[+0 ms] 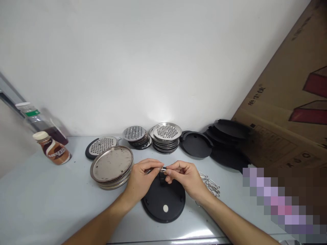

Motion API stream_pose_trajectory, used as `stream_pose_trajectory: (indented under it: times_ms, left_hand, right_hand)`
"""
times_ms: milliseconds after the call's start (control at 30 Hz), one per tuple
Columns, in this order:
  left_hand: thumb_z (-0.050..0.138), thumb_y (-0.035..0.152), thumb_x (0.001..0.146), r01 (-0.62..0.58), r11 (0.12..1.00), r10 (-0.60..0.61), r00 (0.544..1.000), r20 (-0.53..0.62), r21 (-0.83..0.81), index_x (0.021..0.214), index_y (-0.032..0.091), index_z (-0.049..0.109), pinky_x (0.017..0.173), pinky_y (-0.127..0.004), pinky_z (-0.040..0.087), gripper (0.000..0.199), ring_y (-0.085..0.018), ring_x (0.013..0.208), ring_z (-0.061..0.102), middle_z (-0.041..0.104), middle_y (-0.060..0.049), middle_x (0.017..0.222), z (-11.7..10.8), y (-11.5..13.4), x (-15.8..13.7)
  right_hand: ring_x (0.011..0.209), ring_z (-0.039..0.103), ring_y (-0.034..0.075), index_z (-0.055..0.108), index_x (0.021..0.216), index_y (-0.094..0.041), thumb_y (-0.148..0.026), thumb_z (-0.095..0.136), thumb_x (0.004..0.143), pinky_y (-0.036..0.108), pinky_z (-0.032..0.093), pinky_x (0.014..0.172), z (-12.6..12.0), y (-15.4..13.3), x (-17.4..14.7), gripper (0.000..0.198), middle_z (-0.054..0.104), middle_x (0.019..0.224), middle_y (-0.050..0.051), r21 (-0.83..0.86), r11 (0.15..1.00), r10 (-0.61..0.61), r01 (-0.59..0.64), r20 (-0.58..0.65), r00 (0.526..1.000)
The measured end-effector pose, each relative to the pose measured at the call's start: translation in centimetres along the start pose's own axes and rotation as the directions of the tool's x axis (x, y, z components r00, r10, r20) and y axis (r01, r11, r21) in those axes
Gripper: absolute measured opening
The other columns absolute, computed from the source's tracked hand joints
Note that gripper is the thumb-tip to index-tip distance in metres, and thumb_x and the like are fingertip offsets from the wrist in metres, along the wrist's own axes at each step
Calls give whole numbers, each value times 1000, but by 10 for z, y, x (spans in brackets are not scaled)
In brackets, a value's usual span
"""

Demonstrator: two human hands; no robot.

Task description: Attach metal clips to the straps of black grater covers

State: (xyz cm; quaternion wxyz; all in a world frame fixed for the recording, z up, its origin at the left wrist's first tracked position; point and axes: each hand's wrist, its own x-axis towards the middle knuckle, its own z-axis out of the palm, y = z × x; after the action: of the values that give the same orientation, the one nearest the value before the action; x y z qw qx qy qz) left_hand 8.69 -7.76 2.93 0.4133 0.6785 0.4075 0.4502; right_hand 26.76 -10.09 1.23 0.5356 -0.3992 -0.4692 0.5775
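A round black plastic base lies on the table under my hands, with small posts and a pale oval spot on its face. Above its far edge, my left hand and my right hand meet with fingertips pinched on a small shiny metal wire clip. Most of the clip is hidden by the fingers. A black tab of the base shows just below it. Beside my right wrist lies a heap of bent wire loops. To the left of my left hand stands a stack of round metal plates.
Farther back are an assembled grater, two stacks of grater discs and several black round bases. A coffee bottle and a clear bottle stand left. A cardboard box leans at right.
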Motion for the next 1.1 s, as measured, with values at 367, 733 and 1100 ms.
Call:
stream_pose_trajectory:
  times_ms: [367,733,1100]
  left_hand:
    - [81,17,69,473,623,-374,880,294,-623,81,14,73,77,-23,51,15,-13,76,66,72,-4,78,6,-3,-1]
    - [67,22,84,134,955,-86,979,186,-266,119,22,67,99,-33,49,35,-23,115,61,67,-7,124,-5,10,-1]
    - [74,26,80,105,973,-65,979,196,-204,108,21,75,88,-32,57,29,-21,94,70,74,-6,107,7,1,-5]
  right_hand:
    - [51,62,12,74,78,-17,-33,83,72,25,50,55,6,7,-4,19,70,58,1,67,997,-23,23,3,1000]
    - [59,64,13,73,79,-19,-33,81,73,26,52,59,6,1,-7,17,69,68,1,-123,985,-132,122,-73,989]
    - [74,67,16,76,79,-21,-30,79,75,28,55,66,2,-4,-7,10,73,86,5,-97,981,-173,170,-19,985]
